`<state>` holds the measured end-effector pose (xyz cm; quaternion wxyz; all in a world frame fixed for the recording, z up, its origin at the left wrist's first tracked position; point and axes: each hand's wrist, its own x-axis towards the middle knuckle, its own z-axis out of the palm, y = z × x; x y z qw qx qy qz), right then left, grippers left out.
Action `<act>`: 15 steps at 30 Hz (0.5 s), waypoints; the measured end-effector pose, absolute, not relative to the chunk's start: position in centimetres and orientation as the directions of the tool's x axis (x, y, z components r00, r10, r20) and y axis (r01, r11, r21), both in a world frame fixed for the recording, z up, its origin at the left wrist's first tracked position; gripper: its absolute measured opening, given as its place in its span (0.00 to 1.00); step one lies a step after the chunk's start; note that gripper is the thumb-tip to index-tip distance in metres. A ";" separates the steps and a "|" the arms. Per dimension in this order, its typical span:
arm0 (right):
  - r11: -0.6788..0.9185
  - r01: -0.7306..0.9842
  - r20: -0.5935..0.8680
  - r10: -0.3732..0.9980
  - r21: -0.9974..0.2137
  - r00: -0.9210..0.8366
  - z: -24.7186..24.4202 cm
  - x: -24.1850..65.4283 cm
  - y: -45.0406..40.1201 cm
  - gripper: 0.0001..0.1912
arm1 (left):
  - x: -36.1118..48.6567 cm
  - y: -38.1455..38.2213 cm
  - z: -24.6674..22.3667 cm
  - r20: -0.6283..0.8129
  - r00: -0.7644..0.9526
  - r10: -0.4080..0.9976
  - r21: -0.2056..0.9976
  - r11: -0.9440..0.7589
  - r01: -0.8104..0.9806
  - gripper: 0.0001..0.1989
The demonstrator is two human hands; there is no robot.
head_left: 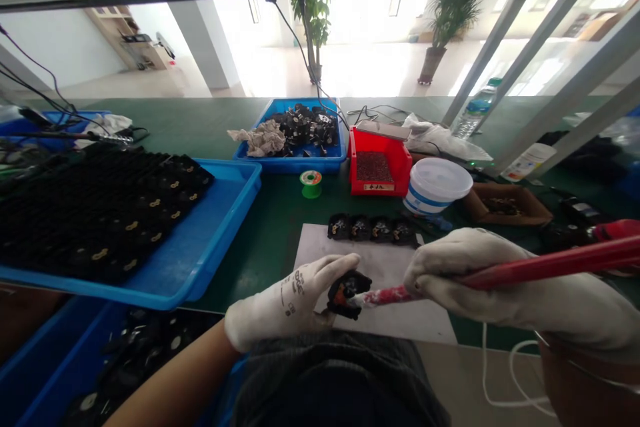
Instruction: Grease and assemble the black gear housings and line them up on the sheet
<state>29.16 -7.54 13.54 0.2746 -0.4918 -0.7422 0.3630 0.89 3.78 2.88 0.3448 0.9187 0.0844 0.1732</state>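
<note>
Over a pale sheet (400, 315) on the green table, my gloved left hand (300, 293) grips a small black moulded part (353, 277) between thumb and fingers. The part's inside shows a patch of orange-brown. In my gloved right hand (465, 273) is a long red stick-like tool (540, 270), its front end smeared white. That whitish tip reaches into the opening of the black part; the exact contact is too blurred to tell. Just beyond my hands, a row of several similar black parts (370, 229) stands along the sheet's far edge.
At left, a large blue tray (220, 233) carries rows of black parts. Behind stand a blue bin (295, 163), a green solder spool (311, 185), a red bin (406, 170) of small pieces, a white tub (439, 183) and a cardboard box (530, 213). A metal frame crosses above.
</note>
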 end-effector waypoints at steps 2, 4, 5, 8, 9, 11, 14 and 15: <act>0.162 0.528 0.040 0.971 -0.834 -0.236 13.3 28.8 -7.7 0.15 | 0.8 3.9 2.4 0.249 0.895 0.371 0.686 -0.720 0.107 0.49; 0.053 0.452 0.058 0.998 -0.890 -0.002 12.6 28.1 -8.2 0.19 | 0.6 4.2 1.9 0.248 0.842 0.479 0.715 -0.677 0.174 0.48; 0.005 0.377 0.058 0.990 -0.926 0.131 12.1 27.6 -8.6 0.20 | 0.4 4.3 1.6 0.252 0.814 0.523 0.732 -0.653 0.193 0.48; -0.085 0.132 -0.021 0.904 -0.988 0.426 10.2 26.0 -9.5 0.24 | 0.2 4.5 1.0 0.261 0.753 0.604 0.787 -0.585 0.196 0.46; -0.092 0.086 -0.042 0.884 -0.992 0.466 9.6 25.6 -9.8 0.25 | 0.2 4.4 0.9 0.265 0.735 0.624 0.802 -0.566 0.192 0.45; -0.097 0.049 -0.061 0.873 -0.994 0.484 8.7 25.0 -10.0 0.26 | 0.4 4.2 0.8 0.269 0.706 0.655 0.817 -0.543 0.193 0.44; -0.035 0.180 0.039 0.920 -0.983 0.391 8.1 24.9 -10.0 0.21 | 0.7 3.8 0.6 0.267 0.688 0.674 0.814 -0.541 0.214 0.42; 0.044 0.274 0.126 0.950 -0.961 0.286 8.1 25.0 -9.9 0.19 | 0.7 3.7 0.5 0.260 0.693 0.672 0.810 -0.543 0.223 0.42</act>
